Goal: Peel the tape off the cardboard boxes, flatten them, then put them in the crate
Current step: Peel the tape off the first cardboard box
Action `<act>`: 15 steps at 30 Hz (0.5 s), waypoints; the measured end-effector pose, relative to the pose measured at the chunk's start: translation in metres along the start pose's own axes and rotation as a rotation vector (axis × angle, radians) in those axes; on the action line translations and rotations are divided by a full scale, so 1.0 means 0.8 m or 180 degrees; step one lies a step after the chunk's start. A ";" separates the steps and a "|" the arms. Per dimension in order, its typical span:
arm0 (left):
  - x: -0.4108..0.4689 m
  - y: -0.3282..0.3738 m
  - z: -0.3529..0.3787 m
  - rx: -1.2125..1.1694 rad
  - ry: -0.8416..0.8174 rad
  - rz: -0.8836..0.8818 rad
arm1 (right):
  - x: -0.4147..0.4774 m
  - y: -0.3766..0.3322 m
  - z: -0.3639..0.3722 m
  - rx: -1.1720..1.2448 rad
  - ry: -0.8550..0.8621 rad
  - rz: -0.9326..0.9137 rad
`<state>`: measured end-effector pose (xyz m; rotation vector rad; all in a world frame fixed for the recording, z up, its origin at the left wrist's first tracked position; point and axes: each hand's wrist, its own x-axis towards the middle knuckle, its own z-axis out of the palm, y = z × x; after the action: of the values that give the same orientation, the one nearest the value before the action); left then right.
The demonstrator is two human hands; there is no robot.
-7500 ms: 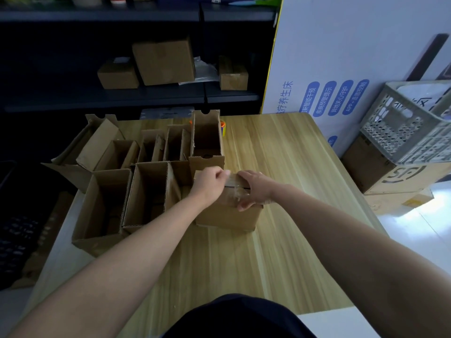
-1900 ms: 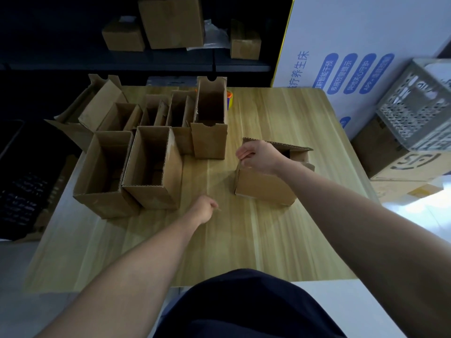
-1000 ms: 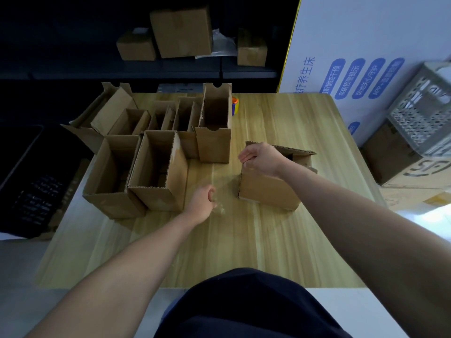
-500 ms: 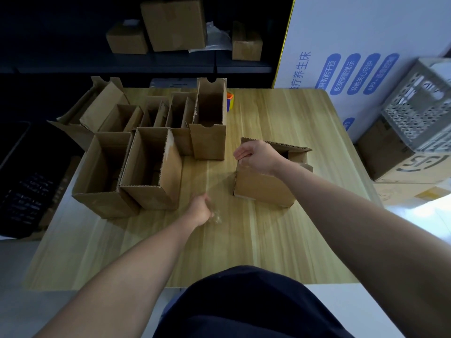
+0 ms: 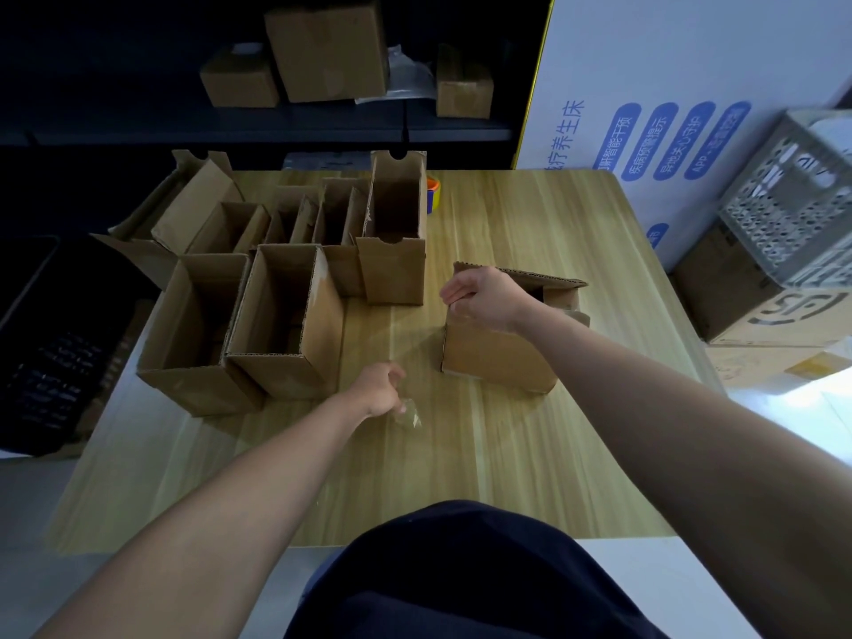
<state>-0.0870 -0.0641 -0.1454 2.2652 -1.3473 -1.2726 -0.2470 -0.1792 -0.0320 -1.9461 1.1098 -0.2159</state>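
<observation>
Near the opened boxes (image 5: 286, 315), the left hand (image 5: 380, 392) pinches crumpled, sticky clear tape (image 5: 409, 415). At mid-table the right hand (image 5: 484, 297) grips the box's (image 5: 498, 359) top-left edge; being light, stiff cardboard, it should collapse if pressed at opposite corners. The crate (image 5: 793, 223) sits far right.

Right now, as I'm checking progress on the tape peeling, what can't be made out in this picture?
Head view only.
The box top and inside: covered by the right hand gripping its edge, and by its flap.
The clear tape at the left hand: see-through; whether fingers pinch it is unclear.
The crate: cut off by the right edge, contents hidden.
The tape roll: mostly behind the tall box.
</observation>
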 end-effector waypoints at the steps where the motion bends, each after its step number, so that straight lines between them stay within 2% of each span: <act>1: -0.001 0.001 -0.002 -0.0045 0.0066 0.0026 | 0.000 0.000 0.000 0.0005 0.0006 0.0003; 4: -0.007 0.002 -0.003 -0.0140 0.0067 0.0050 | -0.001 -0.001 0.002 0.0017 0.0049 0.0021; 9: -0.016 -0.004 0.014 -0.0141 -0.0504 -0.0151 | -0.001 0.000 0.003 0.0021 0.0074 0.0008; 11: -0.016 -0.004 0.014 -0.0450 -0.0460 -0.0311 | 0.000 0.000 0.004 0.0006 0.0090 0.0002; 15: -0.010 -0.007 0.012 -0.0431 -0.0139 -0.0242 | 0.001 0.001 0.005 0.0025 0.0097 0.0036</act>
<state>-0.0923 -0.0527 -0.1497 2.2275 -1.1608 -1.4004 -0.2449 -0.1778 -0.0349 -1.9348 1.1380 -0.2442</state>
